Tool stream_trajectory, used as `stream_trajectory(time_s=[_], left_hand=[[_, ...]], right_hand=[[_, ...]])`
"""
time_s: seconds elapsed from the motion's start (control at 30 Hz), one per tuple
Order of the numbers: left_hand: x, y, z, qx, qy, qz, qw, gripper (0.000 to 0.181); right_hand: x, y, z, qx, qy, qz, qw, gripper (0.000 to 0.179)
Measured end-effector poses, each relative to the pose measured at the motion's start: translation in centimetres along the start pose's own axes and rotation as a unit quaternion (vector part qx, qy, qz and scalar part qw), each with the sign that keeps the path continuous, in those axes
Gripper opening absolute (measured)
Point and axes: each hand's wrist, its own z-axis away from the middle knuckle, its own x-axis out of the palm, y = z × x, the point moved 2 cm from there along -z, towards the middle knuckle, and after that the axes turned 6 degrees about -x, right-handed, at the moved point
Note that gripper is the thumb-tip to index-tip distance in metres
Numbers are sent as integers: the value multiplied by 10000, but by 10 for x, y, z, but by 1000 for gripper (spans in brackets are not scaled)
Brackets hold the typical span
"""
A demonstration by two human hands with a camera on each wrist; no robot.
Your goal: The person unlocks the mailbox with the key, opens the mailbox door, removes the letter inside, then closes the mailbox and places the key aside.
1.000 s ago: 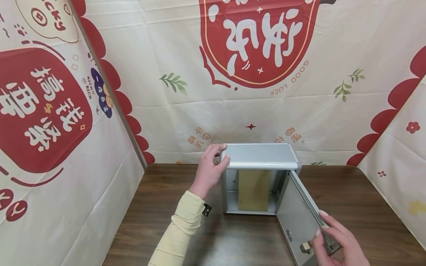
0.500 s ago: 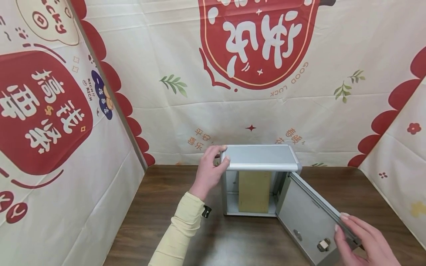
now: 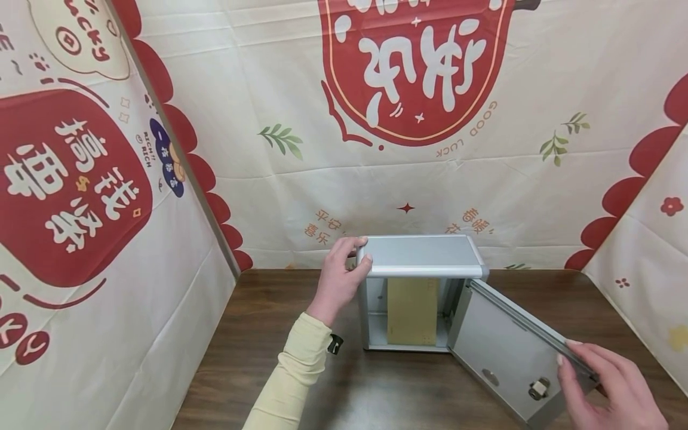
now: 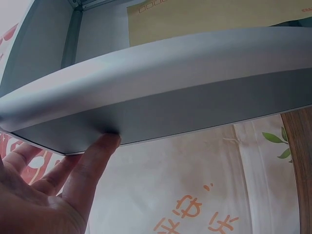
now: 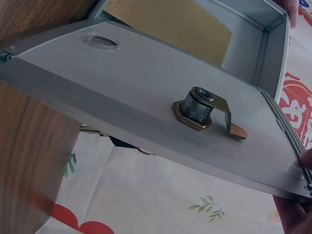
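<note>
A grey lockable metal box (image 3: 424, 254) stands on the wooden table, its hinged door (image 3: 505, 340) swung out to the right. Inside leans a tan paper envelope (image 3: 412, 313), with small printed squares visible in the left wrist view. My left hand (image 3: 338, 275) grips the box's top left corner, thumb on the top panel. With thumb and fingers, my right hand (image 3: 613, 382) pinches the door's free upper corner. On the door's inner face are a cam lock (image 5: 200, 107) with a bent latch and an oval window (image 5: 101, 41).
Behind the box hangs a printed cloth backdrop (image 3: 290, 203), close to the table's (image 3: 279, 358) far edge. Cloth panels also stand at the left and right. Small dark metal parts (image 5: 122, 141) show beneath the door in the right wrist view.
The door has swung further outward to the right, my right hand moving along with its edge. My left hand has stayed on the box's corner.
</note>
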Motion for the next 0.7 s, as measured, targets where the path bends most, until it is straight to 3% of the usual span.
stream_trajectory(time_s=[0.27,0.43,0.7], left_hand=[[0,0,0,4,-19,79,10000,35],[1,1,0,-8,-62,107,9999,35],[1,-1,-1,0,-55,69,10000,36]], right_hand=[[3,4,1,257,247,66,9993,45],[4,11,3,449,164,293,9984,40],[5,11,3,400,188,291,9986,42]])
